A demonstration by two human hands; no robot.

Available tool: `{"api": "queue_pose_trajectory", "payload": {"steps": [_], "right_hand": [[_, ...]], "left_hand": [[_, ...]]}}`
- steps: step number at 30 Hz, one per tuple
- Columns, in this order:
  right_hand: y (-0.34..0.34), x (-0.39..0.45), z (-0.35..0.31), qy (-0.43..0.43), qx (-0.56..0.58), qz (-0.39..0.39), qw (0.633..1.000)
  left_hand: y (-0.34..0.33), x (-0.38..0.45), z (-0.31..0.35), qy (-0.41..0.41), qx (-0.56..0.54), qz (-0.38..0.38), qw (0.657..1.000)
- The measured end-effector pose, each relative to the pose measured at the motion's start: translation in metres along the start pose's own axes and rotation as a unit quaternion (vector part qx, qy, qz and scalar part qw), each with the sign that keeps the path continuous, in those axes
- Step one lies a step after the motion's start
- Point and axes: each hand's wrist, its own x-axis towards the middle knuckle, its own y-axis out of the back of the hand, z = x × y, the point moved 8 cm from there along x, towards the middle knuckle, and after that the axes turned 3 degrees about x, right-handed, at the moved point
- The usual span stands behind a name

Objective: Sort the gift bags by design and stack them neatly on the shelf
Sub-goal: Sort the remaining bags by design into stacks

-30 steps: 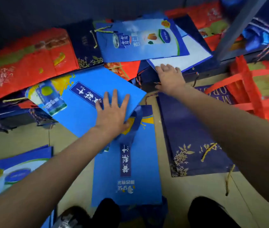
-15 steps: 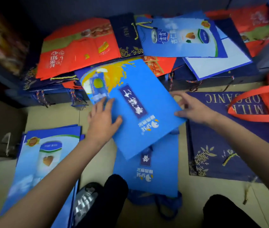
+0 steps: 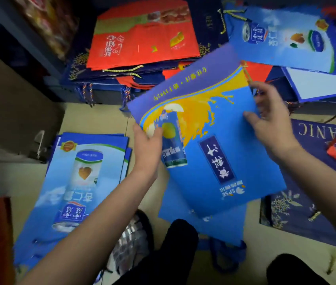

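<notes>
Head view: blue juice bag [image 3: 208, 161] lifted flat and tilted over the floor [image 3: 93, 120], directly above a matching blue bag [image 3: 204, 227] lying between the knees. Left edge pinched by the left hand [image 3: 146, 147], thumb on the printed face, fingers [image 3: 137, 130] underneath; right edge gripped by the right hand [image 3: 269, 124], fingers curled round the border near the yellow splash. Both grips shallow, right at the margins — likely to slip or crease the face if pulled unevenly.

Lower corner hanging over the matching bag's face; a skewed drop probably leaves an untidy pair, corners out of line. Cord handles of the lower bag [image 3: 224, 262] trailing loose toward the knees, easy to snag or trap.

Just left, almond-drink bag stack [image 3: 85, 182], also blue: real chance of mixing designs through a careless set-down. Behind, red bags [image 3: 142, 42] piled on navy ones, edges overhanging; apt to slide if brushed. Right, navy organic bag [image 3: 298, 210] partly under the held one, liable to be dragged along.
</notes>
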Motion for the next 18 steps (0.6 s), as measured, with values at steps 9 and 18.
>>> {"api": "queue_pose_trajectory", "payload": {"steps": [9, 18], "right_hand": [[0.030, 0.021, -0.056, 0.053, -0.029, 0.152, 0.987], [0.057, -0.067, 0.074, -0.199, -0.120, 0.046, 0.972]], "left_hand": [[-0.028, 0.018, 0.068, -0.143, 0.029, -0.131, 0.981], [-0.079, -0.002, -0.027, -0.095, 0.251, -0.304, 0.914]]}}
